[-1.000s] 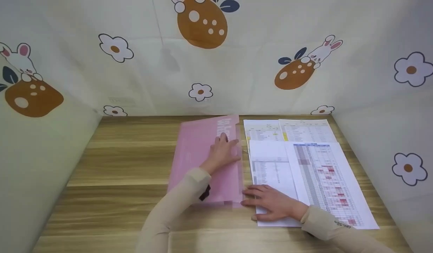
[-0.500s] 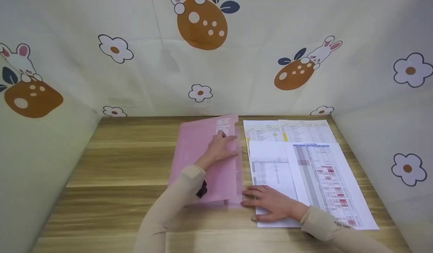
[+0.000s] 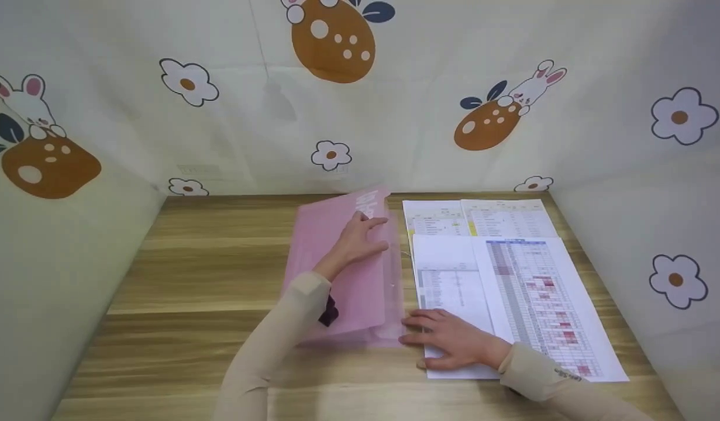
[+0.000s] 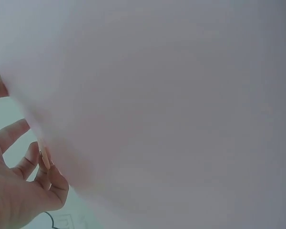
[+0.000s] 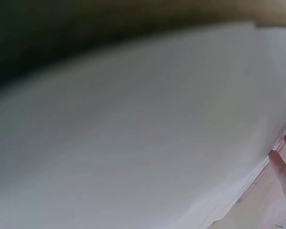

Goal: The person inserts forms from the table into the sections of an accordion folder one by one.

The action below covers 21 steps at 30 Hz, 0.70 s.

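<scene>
The pink folder [image 3: 360, 289] lies on the table [image 3: 202, 280], its cover slightly raised at the right. The left hand [image 3: 356, 237] grips that cover's edge between thumb and fingers. Right of the folder, the right hand [image 3: 453, 340] rests fingers-spread on printed papers [image 3: 444, 251]. Behind the folder hangs a patterned cloth [image 3: 243, 134].

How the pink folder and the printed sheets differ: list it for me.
The pink folder bears large white lettering; the printed sheets are white and carry tables. The pink folder's cover slants up along its right edge, while the printed sheets lie flat, partly overlapping. Both are on the wooden table.
</scene>
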Tool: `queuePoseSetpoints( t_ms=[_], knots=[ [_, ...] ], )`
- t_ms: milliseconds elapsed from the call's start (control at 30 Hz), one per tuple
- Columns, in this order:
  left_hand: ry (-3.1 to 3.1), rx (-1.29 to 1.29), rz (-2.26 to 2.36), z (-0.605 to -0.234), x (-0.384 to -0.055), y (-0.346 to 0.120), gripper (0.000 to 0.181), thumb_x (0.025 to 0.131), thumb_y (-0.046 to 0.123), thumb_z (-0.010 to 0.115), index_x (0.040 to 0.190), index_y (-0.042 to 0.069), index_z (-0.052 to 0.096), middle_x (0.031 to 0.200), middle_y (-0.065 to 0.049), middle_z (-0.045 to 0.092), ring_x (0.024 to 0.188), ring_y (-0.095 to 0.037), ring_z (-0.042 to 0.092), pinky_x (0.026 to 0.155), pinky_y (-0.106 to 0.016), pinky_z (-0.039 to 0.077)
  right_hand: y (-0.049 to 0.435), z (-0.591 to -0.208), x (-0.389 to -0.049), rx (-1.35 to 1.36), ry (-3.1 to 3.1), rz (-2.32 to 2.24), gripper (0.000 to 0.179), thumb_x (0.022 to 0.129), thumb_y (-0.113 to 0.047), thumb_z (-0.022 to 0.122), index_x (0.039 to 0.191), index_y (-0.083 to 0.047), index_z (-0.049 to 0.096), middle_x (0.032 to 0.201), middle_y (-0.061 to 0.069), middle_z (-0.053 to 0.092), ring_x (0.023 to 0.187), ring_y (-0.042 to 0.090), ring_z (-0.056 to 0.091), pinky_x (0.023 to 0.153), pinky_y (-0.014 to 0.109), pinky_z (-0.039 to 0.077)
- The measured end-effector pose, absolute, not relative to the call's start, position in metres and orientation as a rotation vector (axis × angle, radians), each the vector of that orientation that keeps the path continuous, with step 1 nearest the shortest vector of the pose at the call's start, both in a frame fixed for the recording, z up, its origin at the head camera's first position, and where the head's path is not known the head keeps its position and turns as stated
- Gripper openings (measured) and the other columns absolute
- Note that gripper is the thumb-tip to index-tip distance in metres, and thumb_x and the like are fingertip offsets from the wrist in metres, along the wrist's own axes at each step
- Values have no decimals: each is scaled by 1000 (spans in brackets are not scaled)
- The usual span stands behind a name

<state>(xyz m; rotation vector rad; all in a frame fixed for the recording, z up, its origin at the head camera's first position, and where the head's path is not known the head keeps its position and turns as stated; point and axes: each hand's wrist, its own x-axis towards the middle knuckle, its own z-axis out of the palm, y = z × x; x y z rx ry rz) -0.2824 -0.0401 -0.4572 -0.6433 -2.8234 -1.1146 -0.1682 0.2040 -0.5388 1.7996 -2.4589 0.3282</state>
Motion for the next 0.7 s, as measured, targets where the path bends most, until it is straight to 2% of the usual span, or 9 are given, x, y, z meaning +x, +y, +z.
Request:
queuePoseSetpoints(
  t_ms=[433, 700],
  knots=[
    [-2803, -584, -1270, -445, -282, -52, 52, 70, 20, 60, 122, 13, 55, 93, -8, 39, 74, -18, 38, 62, -28, 32, 205, -538, -167, 1802, -2519, 344, 50, 83, -44, 51, 128, -24, 48, 134, 5, 38, 122, 26, 29, 93, 43, 27],
    [-2771, -540, -1310, -440, -282, -57, 51, 70, 18, 60, 121, 14, 55, 93, -8, 39, 70, -16, 37, 59, -27, 32, 205, -538, -167, 1818, -2446, 308, 49, 83, -43, 51, 128, -24, 48, 132, 9, 39, 119, 30, 32, 89, 45, 30]
  ],
)
